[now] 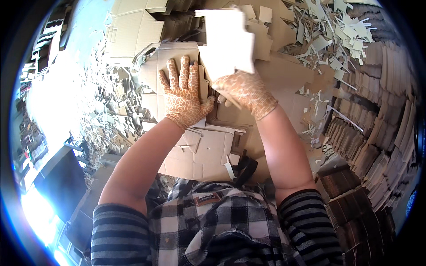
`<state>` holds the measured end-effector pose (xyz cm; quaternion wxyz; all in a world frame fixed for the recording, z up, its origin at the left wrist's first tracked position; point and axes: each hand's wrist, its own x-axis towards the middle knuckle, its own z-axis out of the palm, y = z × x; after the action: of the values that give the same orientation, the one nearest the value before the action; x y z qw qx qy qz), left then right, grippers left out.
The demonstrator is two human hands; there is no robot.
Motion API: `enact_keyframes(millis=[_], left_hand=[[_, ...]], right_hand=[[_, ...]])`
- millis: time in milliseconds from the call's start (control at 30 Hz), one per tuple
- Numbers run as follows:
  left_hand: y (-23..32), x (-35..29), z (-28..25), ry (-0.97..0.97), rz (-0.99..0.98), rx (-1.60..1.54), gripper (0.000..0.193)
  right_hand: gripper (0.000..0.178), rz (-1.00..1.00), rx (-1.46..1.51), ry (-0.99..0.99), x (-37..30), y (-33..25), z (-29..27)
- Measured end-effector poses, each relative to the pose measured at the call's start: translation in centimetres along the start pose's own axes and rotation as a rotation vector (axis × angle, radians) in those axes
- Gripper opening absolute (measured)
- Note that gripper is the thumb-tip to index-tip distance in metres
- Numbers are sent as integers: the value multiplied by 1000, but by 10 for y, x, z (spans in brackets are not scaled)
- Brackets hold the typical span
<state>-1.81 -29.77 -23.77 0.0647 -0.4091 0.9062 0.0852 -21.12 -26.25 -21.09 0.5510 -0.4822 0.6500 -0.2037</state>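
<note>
Both hands wear giraffe-patterned gloves. My left hand (184, 95) lies with fingers spread on a stack of flat brown die-cut cardboard sheets (153, 62). Just to its right, my right hand (246, 92) is closed around the lower end of a pale cardboard piece (226, 42), which is smeared by motion and bright with glare. That piece is raised above the cardboard below it. The right hand's fingertips are partly hidden. Nearer my body lies another stack of cut cardboard sheets (202, 148) with slots in it.
Cardboard offcuts (115, 106) are heaped at the left, and more thin scraps (328, 31) lie at the far right. Tall stacks of cardboard (368, 119) line the right side. Further cardboard sheets (131, 33) sit at the far left. A dark strap (246, 170) lies near my apron.
</note>
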Motion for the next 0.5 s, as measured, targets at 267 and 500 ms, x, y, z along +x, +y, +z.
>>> enact_keyframes(millis=[267,500], left_hand=[[1,2,2,35,8,25,101],[0,-1,1,33,8,-9,101]], right_hand=[[34,296,1093,-104,4,40,-9],[26,219,1128,155,-23,42,33]])
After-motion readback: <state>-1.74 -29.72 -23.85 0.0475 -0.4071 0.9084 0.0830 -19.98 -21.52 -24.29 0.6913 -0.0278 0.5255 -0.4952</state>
